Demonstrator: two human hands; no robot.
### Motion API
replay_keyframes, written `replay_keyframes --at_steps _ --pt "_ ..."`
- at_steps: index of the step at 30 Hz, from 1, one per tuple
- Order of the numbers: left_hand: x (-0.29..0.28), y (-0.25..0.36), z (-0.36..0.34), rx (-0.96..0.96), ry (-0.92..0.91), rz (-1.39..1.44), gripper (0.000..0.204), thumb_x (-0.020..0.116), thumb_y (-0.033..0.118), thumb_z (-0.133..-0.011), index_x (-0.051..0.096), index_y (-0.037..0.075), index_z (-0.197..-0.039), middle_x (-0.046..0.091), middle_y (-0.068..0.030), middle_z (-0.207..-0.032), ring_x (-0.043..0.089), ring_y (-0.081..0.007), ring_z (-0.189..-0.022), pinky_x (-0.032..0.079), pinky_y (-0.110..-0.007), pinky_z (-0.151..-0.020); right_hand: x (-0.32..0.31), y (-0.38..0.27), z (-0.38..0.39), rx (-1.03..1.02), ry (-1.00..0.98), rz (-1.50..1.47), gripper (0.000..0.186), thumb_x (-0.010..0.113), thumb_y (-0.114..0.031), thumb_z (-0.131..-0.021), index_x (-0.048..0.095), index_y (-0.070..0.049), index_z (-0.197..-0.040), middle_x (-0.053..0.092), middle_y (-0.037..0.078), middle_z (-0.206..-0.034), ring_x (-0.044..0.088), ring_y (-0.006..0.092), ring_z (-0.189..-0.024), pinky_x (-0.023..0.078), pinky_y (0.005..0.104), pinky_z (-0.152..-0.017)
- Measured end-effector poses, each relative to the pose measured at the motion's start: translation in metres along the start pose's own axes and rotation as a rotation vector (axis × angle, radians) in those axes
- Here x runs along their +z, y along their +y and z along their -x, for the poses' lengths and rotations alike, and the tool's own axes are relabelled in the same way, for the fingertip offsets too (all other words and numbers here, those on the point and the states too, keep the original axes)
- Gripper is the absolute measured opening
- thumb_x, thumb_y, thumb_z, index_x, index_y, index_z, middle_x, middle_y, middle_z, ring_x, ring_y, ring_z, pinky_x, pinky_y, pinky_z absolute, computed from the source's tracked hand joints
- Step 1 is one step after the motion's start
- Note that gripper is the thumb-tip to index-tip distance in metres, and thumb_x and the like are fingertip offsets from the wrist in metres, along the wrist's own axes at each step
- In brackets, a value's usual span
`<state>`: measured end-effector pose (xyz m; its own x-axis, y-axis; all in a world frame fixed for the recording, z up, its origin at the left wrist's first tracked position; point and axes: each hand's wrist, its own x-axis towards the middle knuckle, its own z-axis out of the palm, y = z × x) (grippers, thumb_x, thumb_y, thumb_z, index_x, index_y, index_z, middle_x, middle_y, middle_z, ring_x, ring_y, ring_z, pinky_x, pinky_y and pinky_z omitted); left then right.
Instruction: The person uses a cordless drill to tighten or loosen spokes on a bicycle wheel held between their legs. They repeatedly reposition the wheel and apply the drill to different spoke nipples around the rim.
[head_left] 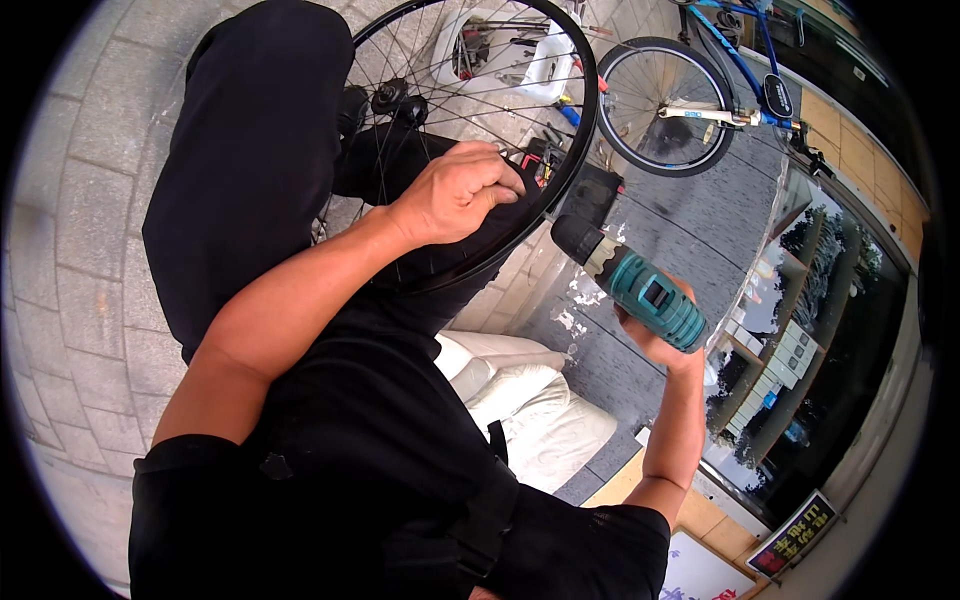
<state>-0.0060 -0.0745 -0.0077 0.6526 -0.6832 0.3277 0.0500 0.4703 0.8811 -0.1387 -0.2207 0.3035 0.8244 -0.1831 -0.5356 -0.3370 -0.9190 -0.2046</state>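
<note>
A bare bicycle wheel with a black rim [588,120] and thin spokes stands tilted against my dark-trousered legs, its hub [392,97] near the left knee. Inside the rim, my left hand [462,195] is closed, thumb and fingers pinched together among the spokes. Whatever they pinch is too small to make out. My right hand [665,335] grips a teal and black cordless drill [648,298] from behind and below. The drill's black front end points at the outer side of the rim, very close to it; whether they touch I cannot tell.
Beyond the wheel stands a white plastic tub [545,70] of tools, with more tools and a dark case [597,195] on the paving. A blue bicycle [735,50] is at the far right, by a glass shop window [800,340]. White sacking [545,420] lies below my legs.
</note>
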Motion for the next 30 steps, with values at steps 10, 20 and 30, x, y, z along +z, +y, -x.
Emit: replay_keyframes --at_steps 10,20,30 --pt "-0.003 0.0 0.001 0.018 0.016 0.013 0.007 0.07 -0.005 -0.091 0.072 0.002 -0.094 0.075 -0.0072 -0.09 0.073 -0.0254 -0.086 0.048 -0.048 -0.116 -0.001 -0.005 -0.002 0.015 -0.014 0.007 0.025 0.071 0.002 -0.069 0.069 -0.002 -0.093 0.067 0.013 -0.085 0.065 0.0352 -0.072 0.056 0.0413 -0.069" --pt "-0.002 0.0 0.003 0.011 -0.002 0.019 0.007 0.07 -0.004 -0.092 0.073 0.002 -0.095 0.075 -0.0067 -0.09 0.073 -0.0241 -0.086 0.047 -0.048 -0.118 0.003 -0.005 0.001 0.03 -0.018 0.01 0.025 0.075 0.001 -0.069 0.068 -0.002 -0.093 0.067 0.013 -0.086 0.066 0.0356 -0.073 0.056 0.042 -0.069" --pt "-0.002 -0.001 0.002 0.007 -0.02 -0.017 0.006 0.07 -0.001 -0.095 0.073 0.003 -0.098 0.076 -0.0056 -0.09 0.073 -0.0226 -0.086 0.045 -0.05 -0.121 0.001 0.005 0.003 0.073 -0.023 -0.041 0.033 0.081 -0.004 -0.066 0.067 -0.001 -0.096 0.068 0.015 -0.089 0.067 0.0393 -0.075 0.056 0.0429 -0.071"
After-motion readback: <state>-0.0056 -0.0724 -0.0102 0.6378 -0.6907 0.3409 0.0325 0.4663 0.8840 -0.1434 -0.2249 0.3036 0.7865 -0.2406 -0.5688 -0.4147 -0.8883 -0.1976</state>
